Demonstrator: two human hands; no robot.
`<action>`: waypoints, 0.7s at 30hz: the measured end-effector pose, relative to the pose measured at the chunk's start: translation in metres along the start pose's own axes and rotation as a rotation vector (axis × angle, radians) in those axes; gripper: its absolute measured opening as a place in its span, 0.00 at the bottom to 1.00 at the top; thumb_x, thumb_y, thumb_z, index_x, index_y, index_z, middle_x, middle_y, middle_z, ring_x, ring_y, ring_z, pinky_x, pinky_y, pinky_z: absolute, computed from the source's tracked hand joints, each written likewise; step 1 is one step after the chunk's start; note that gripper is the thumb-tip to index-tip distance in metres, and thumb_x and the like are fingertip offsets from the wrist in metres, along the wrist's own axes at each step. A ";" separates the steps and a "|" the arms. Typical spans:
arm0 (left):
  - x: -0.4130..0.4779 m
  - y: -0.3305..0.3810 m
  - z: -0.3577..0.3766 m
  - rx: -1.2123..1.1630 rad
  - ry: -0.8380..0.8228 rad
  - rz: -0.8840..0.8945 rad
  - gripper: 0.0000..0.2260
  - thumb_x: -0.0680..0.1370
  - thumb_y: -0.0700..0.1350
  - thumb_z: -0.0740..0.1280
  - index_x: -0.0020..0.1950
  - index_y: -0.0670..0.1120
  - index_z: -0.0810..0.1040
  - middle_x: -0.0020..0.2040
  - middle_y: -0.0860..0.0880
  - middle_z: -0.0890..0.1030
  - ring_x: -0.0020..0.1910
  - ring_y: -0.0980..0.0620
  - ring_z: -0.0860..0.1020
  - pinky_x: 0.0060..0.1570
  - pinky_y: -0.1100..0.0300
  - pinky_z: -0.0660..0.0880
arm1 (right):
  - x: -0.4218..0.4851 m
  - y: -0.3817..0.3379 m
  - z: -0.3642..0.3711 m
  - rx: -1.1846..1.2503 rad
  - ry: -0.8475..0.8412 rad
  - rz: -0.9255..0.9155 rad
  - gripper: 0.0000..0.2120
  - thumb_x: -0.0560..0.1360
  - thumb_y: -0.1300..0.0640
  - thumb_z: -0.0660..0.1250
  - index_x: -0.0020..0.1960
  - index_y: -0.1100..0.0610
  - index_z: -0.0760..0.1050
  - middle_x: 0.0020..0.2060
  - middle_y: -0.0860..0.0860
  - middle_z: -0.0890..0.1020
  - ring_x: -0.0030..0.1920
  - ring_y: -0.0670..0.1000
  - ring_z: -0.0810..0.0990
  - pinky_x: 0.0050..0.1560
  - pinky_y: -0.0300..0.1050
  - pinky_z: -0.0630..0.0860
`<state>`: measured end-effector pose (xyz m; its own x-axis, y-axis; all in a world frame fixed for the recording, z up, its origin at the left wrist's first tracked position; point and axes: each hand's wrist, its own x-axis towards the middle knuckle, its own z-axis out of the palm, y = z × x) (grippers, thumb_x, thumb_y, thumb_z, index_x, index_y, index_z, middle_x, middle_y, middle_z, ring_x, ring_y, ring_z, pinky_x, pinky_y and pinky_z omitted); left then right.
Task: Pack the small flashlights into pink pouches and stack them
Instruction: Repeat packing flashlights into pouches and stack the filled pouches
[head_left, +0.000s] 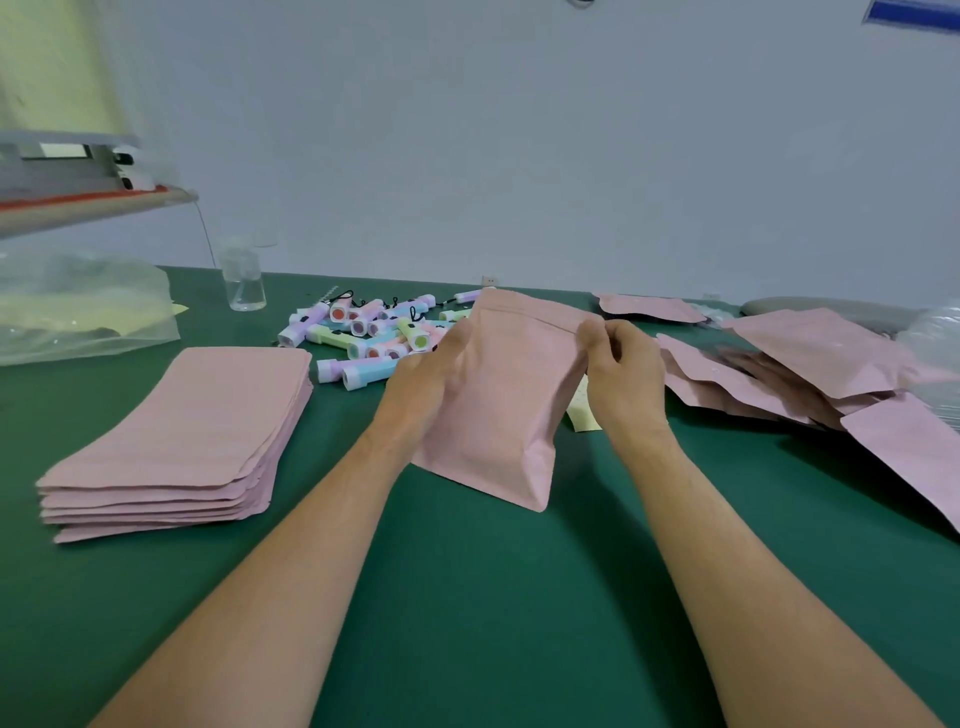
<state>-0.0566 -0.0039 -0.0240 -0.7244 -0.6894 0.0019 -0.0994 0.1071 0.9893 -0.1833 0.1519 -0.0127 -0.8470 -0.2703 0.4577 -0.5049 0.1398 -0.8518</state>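
Observation:
A pink pouch (511, 395) is held up above the middle of the green table (467, 597), its top tilted away from me. My left hand (426, 384) grips the pouch's left side. My right hand (621, 364) pinches the right end of its top seal strip. Behind the pouch lies a heap of small pastel flashlights (374, 332) with black wrist cords. A neat stack of flat pink pouches (176, 441) sits at the left. A loose pile of bulging pink pouches (800, 369) spreads across the right side.
A clear plastic bottle (243, 283) stands at the back left beside a crumpled clear plastic bag (78, 306). A shelf with a red-topped edge (93, 205) juts over the far left. A yellow slip (582, 410) lies under my right wrist. More clear plastic (935, 338) lies far right.

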 end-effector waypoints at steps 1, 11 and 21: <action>0.001 -0.001 -0.003 -0.001 -0.026 -0.008 0.31 0.76 0.74 0.64 0.63 0.50 0.83 0.59 0.54 0.85 0.60 0.50 0.82 0.68 0.51 0.73 | 0.002 0.001 -0.001 0.000 -0.013 0.011 0.16 0.85 0.50 0.61 0.44 0.58 0.76 0.34 0.47 0.75 0.36 0.48 0.71 0.38 0.43 0.68; 0.019 -0.023 -0.019 -0.360 -0.165 -0.112 0.25 0.62 0.55 0.84 0.56 0.47 0.89 0.55 0.45 0.88 0.56 0.45 0.87 0.57 0.52 0.81 | -0.005 0.017 0.008 0.042 -0.470 0.174 0.19 0.82 0.48 0.68 0.40 0.61 0.77 0.31 0.46 0.77 0.31 0.44 0.74 0.40 0.43 0.74; 0.021 -0.031 -0.016 -0.277 -0.149 -0.015 0.25 0.57 0.51 0.86 0.52 0.49 0.90 0.54 0.49 0.88 0.55 0.49 0.86 0.48 0.62 0.82 | -0.007 0.016 0.003 0.205 -0.545 0.265 0.10 0.76 0.50 0.75 0.38 0.53 0.83 0.37 0.50 0.85 0.35 0.46 0.82 0.35 0.40 0.79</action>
<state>-0.0576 -0.0334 -0.0523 -0.8181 -0.5749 -0.0141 0.0642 -0.1157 0.9912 -0.1849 0.1531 -0.0308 -0.7050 -0.7051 0.0758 -0.2024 0.0976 -0.9744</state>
